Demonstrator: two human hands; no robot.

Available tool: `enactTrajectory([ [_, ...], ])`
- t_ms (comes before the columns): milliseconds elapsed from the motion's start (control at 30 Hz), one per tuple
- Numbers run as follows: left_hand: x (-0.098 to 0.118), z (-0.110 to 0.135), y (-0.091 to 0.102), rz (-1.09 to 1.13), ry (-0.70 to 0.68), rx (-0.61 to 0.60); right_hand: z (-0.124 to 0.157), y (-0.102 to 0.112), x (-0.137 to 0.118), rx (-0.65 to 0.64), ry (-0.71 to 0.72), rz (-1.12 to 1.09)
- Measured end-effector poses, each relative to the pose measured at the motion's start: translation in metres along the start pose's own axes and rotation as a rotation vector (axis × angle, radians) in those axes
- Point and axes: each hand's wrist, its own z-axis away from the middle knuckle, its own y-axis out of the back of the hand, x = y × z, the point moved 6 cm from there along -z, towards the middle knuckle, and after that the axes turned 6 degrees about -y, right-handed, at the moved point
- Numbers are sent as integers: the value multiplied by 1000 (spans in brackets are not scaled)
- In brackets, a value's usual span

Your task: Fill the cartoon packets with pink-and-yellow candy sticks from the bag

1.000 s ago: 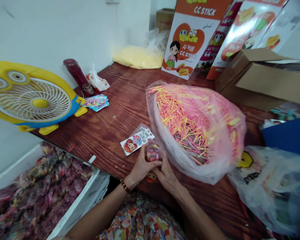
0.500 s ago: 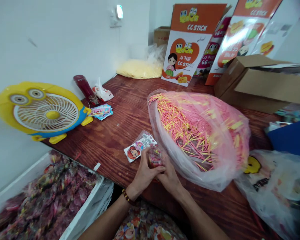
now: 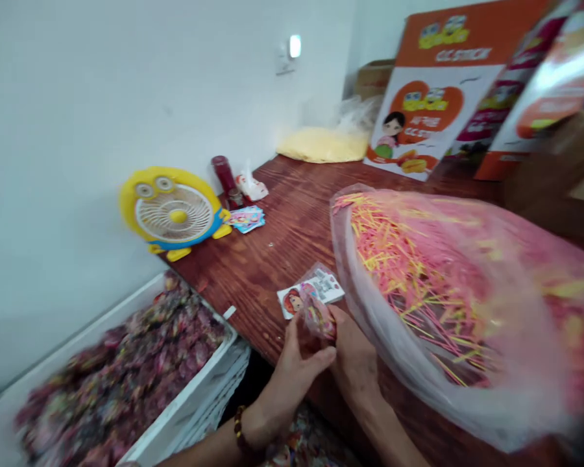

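Between my two hands is a small clear plastic packet [image 3: 319, 319] with pink and yellow contents. My left hand [image 3: 294, 363], a beaded bracelet at its wrist, curls round the packet's near left side. Against its right side my right hand [image 3: 354, 353] closes, fingers bent. Just beyond the packet lie flat printed cards [image 3: 325, 285] with a cartoon face, partly covered by clear film. Close on the right, a large open plastic bag [image 3: 365, 311] holds many thin pink and yellow sticks [image 3: 399, 259].
A white crate [image 3: 150, 425] full of small wrapped packets stands left, below the table edge. On the wooden table [image 3: 233, 272] are a yellow cartoon fan [image 3: 178, 216], a dark red bottle [image 3: 222, 172], blue cards [image 3: 247, 218], a yellow-filled bag [image 3: 321, 144] and a printed carton [image 3: 431, 97].
My view has swung left, so the crate shows more fully and the stick bag sits further right. The packet is tilted differently between my hands, and the left hand's fingers have opened somewhat.
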Motion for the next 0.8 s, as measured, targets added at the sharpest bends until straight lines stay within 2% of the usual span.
enactTrajectory([
  [67,10,8,1,147,41,73,3,-5,-10,12,155,86],
  [167,26,13,10,338,69,190,3,-13,-25,24,300,149],
  [267,40,16,30,451,53,283,-1,-23,-54,-87,453,129],
  [333,47,22,51,480,7,350,-2,-30,-82,-127,580,171],
  [467,53,37,106,525,-86,461,-3,-52,-135,-152,779,235],
  [567,54,43,150,515,-137,520,-8,-83,-170,-198,853,191],
  [667,61,46,198,442,-241,634,-16,-120,-203,-264,922,134],
  [733,69,45,235,363,-298,720,-23,-144,-219,-299,934,98],
  [800,82,43,281,264,-373,797,-32,-163,-221,-284,860,95],
])
